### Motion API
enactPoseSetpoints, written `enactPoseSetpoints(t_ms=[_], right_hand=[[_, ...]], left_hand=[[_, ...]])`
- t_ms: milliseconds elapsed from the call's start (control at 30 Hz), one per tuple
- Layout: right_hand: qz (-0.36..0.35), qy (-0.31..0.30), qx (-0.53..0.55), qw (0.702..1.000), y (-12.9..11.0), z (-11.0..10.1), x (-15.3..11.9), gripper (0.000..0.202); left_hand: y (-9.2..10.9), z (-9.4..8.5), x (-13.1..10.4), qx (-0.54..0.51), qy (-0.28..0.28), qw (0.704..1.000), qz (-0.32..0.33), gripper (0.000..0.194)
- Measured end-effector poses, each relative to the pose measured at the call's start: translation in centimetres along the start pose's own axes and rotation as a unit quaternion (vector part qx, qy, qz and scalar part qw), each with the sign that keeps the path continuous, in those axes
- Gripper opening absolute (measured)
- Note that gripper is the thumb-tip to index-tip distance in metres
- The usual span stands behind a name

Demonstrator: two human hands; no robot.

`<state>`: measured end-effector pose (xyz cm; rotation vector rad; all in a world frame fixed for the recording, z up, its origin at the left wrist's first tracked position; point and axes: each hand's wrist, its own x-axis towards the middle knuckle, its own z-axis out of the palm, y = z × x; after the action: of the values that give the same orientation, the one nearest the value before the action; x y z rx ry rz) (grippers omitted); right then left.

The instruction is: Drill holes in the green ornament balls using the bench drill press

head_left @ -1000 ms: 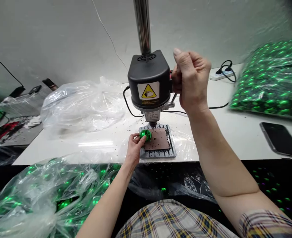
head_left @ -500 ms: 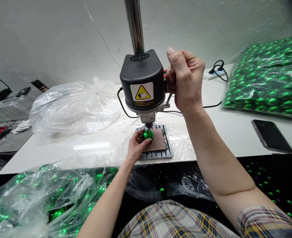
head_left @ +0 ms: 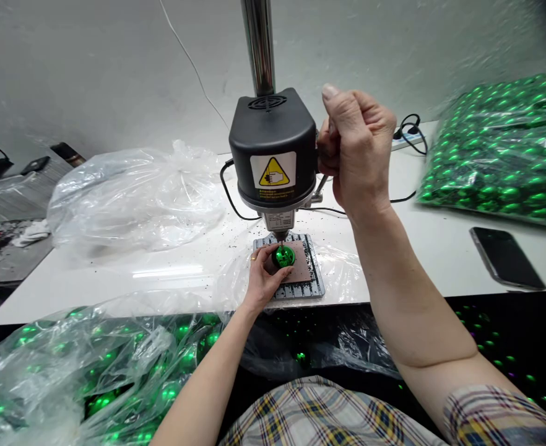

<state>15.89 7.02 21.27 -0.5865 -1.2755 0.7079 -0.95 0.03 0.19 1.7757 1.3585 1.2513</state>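
Two bare hands work a small bench drill [head_left: 273,155]: the left hand [head_left: 264,279] pinches a shiny round green cap [head_left: 283,255] on the ribbed metal base plate [head_left: 301,286] beneath the bit, while the right hand [head_left: 356,152] is fisted around the side lever.

The person's left hand [head_left: 264,279] reaches forward low at centre, forearm bare, fingers curled in a light pinch, a ring on one finger. The right hand [head_left: 356,152] is raised farther right, clenched in a fist, thumb on top, forearm angled upward.
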Motion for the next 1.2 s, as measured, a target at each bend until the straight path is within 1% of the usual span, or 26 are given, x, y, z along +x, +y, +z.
enactPoseSetpoints(t_ms=[133,200,333,467,600,733,867,1000,1100,1200], right_hand=[[0.015,0.011,0.041,0.999,-0.5,0.2,-0.1,0.044],[0.012,0.011,0.050,0.999,-1.0,0.3,-0.6,0.044],[-0.031,0.029,0.047,0.998,-1.8,0.4,-2.3,0.044],[-0.087,0.043,0.002,0.995,-2.2,0.3,-4.5,0.047],[-0.132,0.054,-0.022,0.989,-1.7,0.1,-6.3,0.051],[-0.178,0.058,-0.024,0.982,-0.8,-0.1,-7.9,0.053],[-0.210,0.060,-0.032,0.975,0.3,-0.4,-9.1,0.053],[-0.263,0.039,-0.026,0.964,1.3,-1.0,-9.8,0.047],[-0.311,-0.012,-0.011,0.950,2.1,-1.5,-10.2,0.041],[-0.339,-0.051,0.002,0.939,2.8,-1.9,-10.3,0.038]], left_hand=[[-0.2,0.0,0.1,-0.005,-0.005,1.000,0.001,0.053],[-0.2,0.0,0.1,-0.006,-0.003,1.000,0.004,0.053],[0.1,0.0,0.0,-0.004,-0.001,1.000,-0.001,0.052],[0.4,0.0,0.1,-0.005,-0.001,1.000,0.001,0.051],[0.5,0.0,0.1,-0.002,-0.004,1.000,0.002,0.051],[0.2,0.0,0.0,0.009,-0.002,1.000,-0.007,0.052],[0.1,0.1,-0.1,0.011,-0.002,1.000,0.003,0.052],[0.2,0.1,0.0,0.013,-0.001,1.000,0.006,0.052],[0.4,0.1,0.0,0.013,0.001,1.000,0.001,0.051],[0.5,0.1,0.0,0.009,0.003,1.000,0.000,0.050]])
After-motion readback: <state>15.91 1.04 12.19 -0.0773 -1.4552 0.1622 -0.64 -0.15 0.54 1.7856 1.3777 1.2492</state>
